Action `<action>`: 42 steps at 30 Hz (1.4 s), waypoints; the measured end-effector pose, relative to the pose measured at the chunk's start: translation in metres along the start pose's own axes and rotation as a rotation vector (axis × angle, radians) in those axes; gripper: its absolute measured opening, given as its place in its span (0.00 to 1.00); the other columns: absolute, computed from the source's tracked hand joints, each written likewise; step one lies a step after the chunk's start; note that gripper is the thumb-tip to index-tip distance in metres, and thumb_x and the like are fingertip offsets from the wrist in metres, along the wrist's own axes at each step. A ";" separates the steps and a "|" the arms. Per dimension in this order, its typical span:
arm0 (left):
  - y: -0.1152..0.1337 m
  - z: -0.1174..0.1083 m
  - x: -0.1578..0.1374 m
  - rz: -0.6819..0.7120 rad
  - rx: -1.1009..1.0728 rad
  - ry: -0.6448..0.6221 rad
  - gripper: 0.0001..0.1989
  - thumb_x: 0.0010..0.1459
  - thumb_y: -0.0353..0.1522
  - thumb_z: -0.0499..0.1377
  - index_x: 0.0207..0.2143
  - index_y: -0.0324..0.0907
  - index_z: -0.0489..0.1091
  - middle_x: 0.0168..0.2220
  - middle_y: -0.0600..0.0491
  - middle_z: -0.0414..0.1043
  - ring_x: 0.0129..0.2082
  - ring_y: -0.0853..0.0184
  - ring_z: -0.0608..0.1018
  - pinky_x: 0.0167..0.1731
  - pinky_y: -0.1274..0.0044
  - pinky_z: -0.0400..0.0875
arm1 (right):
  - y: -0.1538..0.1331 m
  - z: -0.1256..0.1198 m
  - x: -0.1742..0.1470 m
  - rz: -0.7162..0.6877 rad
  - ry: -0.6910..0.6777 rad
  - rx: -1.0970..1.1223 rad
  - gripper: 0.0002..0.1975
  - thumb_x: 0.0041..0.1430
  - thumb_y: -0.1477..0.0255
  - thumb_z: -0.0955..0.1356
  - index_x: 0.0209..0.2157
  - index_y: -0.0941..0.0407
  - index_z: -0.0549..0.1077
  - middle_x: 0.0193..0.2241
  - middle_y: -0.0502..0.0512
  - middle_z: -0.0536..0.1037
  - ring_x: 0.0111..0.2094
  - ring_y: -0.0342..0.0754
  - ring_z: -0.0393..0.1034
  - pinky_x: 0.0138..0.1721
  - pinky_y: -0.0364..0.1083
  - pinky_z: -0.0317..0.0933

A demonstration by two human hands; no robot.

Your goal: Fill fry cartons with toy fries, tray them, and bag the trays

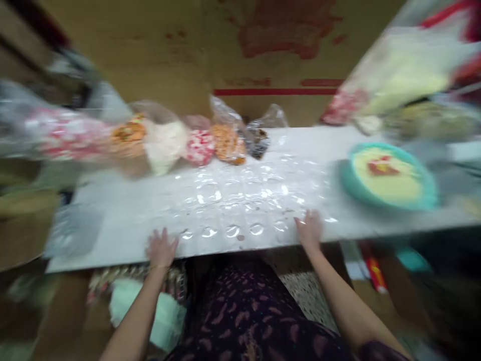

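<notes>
A clear plastic tray with rows of round cups lies on the white tabletop in front of me. Beside its left end, near the table's front edge, my left hand rests with its fingers spread. My right hand is at the tray's right end, fingers apart. Neither hand holds anything that I can see. Motion blur hides whether the fingertips touch the tray or only the table.
Along the back stand clear bags of red-and-white pieces, orange pieces and white powder. A turquoise bowl with pale yellow contents and a red packet stands at the right. More clear plastic lies at the left.
</notes>
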State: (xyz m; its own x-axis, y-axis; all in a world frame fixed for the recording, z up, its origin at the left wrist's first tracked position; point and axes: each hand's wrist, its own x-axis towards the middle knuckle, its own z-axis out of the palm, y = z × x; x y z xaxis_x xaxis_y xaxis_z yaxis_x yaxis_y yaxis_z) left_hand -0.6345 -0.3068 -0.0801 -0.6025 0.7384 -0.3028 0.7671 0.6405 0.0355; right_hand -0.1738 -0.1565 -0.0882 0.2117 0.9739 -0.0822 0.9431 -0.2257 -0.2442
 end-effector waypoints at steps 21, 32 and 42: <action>-0.259 -0.081 0.176 -0.530 -0.152 0.113 0.58 0.32 0.50 0.63 0.60 0.37 0.37 0.61 0.35 0.37 0.59 0.42 0.44 0.52 0.52 0.44 | -0.143 0.029 -0.124 -0.923 -0.413 0.200 0.18 0.53 0.60 0.63 0.45 0.49 0.70 0.52 0.55 0.66 0.49 0.55 0.65 0.45 0.52 0.65; -0.196 -0.112 0.097 -0.184 -1.588 -0.096 0.39 0.41 0.44 0.60 0.55 0.38 0.55 0.43 0.44 0.69 0.40 0.59 0.73 0.40 0.67 0.68 | -0.397 0.026 -0.164 -0.904 -0.827 0.759 0.13 0.56 0.63 0.62 0.41 0.50 0.71 0.42 0.55 0.72 0.45 0.49 0.66 0.45 0.51 0.62; -0.082 -0.076 0.013 -0.219 -2.323 -0.359 0.25 0.51 0.47 0.54 0.46 0.41 0.66 0.41 0.49 0.71 0.40 0.62 0.74 0.37 0.73 0.71 | -0.459 0.037 -0.188 -0.562 -0.977 1.047 0.11 0.40 0.63 0.72 0.25 0.54 0.74 0.27 0.48 0.65 0.30 0.42 0.62 0.35 0.45 0.61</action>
State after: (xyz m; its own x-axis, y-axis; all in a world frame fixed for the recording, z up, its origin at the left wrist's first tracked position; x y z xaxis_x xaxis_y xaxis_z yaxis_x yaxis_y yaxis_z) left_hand -0.7222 -0.3336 -0.0145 -0.3659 0.7647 -0.5305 -0.8551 -0.0512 0.5159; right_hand -0.6565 -0.2372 0.0035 -0.7380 0.6346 -0.2293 0.1556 -0.1706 -0.9730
